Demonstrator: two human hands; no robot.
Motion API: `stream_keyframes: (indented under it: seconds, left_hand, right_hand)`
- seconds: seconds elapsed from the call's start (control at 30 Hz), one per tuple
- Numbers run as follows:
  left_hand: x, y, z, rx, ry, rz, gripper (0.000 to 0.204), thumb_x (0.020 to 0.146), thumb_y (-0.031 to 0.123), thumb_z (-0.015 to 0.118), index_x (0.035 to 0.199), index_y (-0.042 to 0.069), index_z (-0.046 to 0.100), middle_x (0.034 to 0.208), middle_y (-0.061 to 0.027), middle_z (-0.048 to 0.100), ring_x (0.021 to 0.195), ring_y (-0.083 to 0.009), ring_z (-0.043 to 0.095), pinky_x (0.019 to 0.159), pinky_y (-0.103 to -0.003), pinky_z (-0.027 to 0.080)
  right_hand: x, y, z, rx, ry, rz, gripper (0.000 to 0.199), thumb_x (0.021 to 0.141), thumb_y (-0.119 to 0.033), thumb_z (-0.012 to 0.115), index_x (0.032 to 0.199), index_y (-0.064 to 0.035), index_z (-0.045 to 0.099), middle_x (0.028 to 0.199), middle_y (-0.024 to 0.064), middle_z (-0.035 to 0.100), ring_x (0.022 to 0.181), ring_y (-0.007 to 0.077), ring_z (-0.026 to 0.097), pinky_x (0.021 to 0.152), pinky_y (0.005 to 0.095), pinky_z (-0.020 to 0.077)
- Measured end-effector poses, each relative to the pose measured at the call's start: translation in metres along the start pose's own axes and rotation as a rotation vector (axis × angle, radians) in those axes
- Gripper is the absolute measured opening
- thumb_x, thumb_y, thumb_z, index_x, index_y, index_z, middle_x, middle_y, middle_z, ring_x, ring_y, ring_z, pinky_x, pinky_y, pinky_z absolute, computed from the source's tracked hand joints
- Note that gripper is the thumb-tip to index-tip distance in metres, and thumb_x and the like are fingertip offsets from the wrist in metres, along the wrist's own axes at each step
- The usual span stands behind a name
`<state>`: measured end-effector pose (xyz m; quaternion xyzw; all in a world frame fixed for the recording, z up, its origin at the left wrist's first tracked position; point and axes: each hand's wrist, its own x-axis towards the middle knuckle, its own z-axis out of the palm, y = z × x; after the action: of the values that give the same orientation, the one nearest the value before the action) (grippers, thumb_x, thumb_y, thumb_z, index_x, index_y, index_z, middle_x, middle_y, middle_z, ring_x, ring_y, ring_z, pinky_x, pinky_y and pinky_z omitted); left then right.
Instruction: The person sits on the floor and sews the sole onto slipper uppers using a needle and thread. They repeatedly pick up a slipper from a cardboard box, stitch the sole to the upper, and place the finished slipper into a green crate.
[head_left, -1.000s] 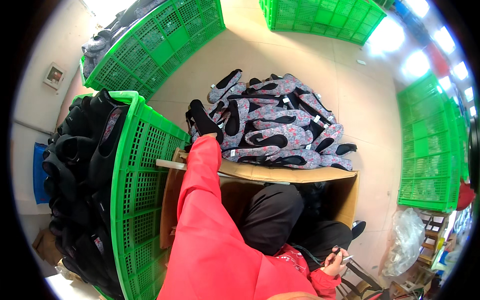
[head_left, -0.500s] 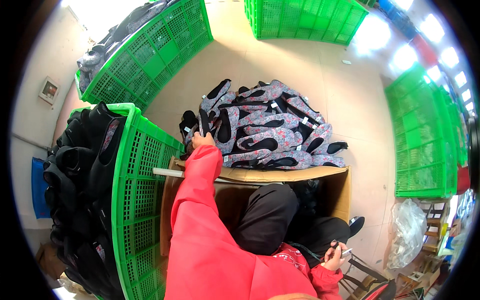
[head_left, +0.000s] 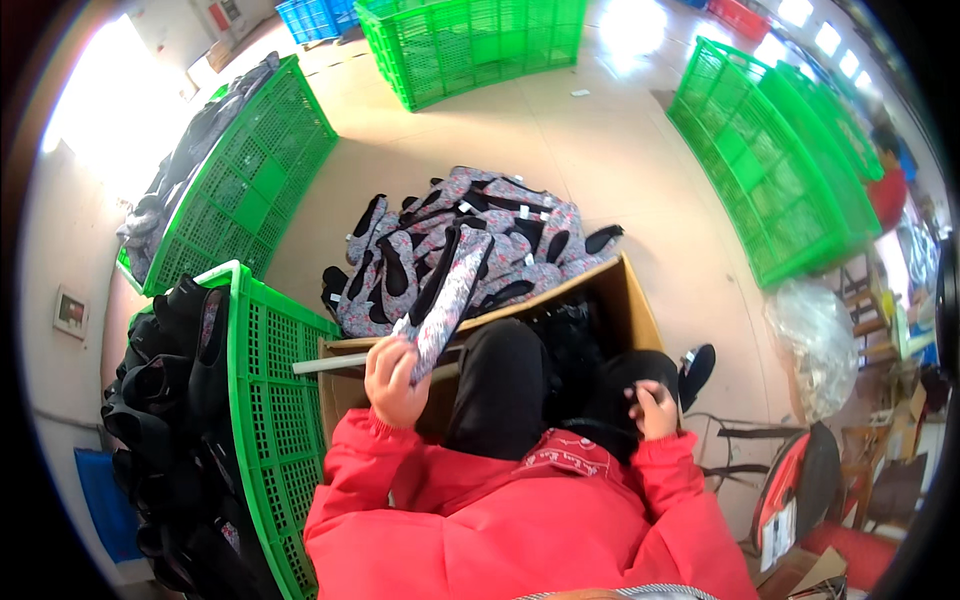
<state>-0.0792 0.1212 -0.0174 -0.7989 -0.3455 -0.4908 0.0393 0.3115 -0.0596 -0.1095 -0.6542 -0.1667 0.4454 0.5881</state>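
Observation:
My left hand point(head_left: 394, 382) is closed on the near end of a soft, floral slip-on shoe point(head_left: 452, 295) with a black opening, held upright over the left side of my lap. Behind it lies a heap of similar floral shoes point(head_left: 520, 225), several with small white tags. My right hand point(head_left: 655, 408) is raised over my right thigh, its fingers curled together. Something small and dark shows at those fingertips, too small to name. Between my knees and the heap stands an open cardboard box point(head_left: 632, 305), partly hidden by my legs.
A green crate point(head_left: 275, 400) full of black soft shoes point(head_left: 165, 420) stands close on my left, a pale bar point(head_left: 318, 366) beside it. More green crates stand at far left point(head_left: 245, 190), ahead point(head_left: 480, 50) and right point(head_left: 760, 160). A clear plastic bag point(head_left: 812, 350) is at right.
My left hand has come back from the heap toward me, bringing one floral shoe. My right hand has lifted slightly, and the white-tipped item it held no longer shows. The view has shifted.

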Motion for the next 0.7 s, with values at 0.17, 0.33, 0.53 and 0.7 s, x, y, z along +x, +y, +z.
stream_keyframes:
  seconds: [0.17,0.33,0.53,0.7]
  left_hand:
    - [-0.037,0.078,-0.046,-0.099,-0.07,0.173,0.03,0.056,-0.001,0.07,0.083,0.003,0.059,0.093,-0.0122,0.061,0.092,-0.0325,0.062,0.083,-0.051,0.057]
    - [-0.06,0.123,-0.079,-0.195,-0.351,0.341,0.021,0.066,0.005,0.068,0.084,0.01,0.06,0.094,-0.0067,0.061,0.096,-0.0248,0.06,0.087,-0.049,0.055]
    - [-0.079,0.129,-0.113,-0.093,-0.629,0.372,0.02,0.07,0.009,0.068,0.087,0.017,0.062,0.103,-0.0021,0.063,0.106,-0.0194,0.057,0.094,-0.048,0.048]
    - [-0.04,0.137,-0.124,-0.35,-0.859,0.189,0.03,0.068,0.014,0.074,0.096,0.01,0.065,0.091,-0.006,0.066,0.093,-0.0228,0.063,0.092,-0.047,0.049]
  right_hand:
    - [-0.026,-0.053,0.049,0.062,-0.271,0.171,0.019,0.098,-0.02,0.056,0.107,-0.0032,0.059,0.1,0.0089,0.07,0.064,0.0107,0.064,0.042,0.0175,0.0305]
    - [-0.041,-0.032,0.088,0.314,-0.459,0.075,0.026,0.098,-0.018,0.055,0.12,-0.0029,0.054,0.104,0.0076,0.065,0.071,0.0139,0.067,0.057,0.0217,0.0476]
    - [-0.059,-0.003,0.099,0.238,-0.445,0.177,0.027,0.09,-0.004,0.061,0.115,-0.0039,0.052,0.086,0.0035,0.06,0.062,0.0126,0.06,0.052,0.0246,0.0465]
    - [-0.065,0.004,0.098,0.197,-0.427,0.089,0.028,0.085,-0.001,0.065,0.11,-0.0055,0.052,0.075,0.002,0.057,0.058,0.0107,0.054,0.055,0.0246,0.0463]
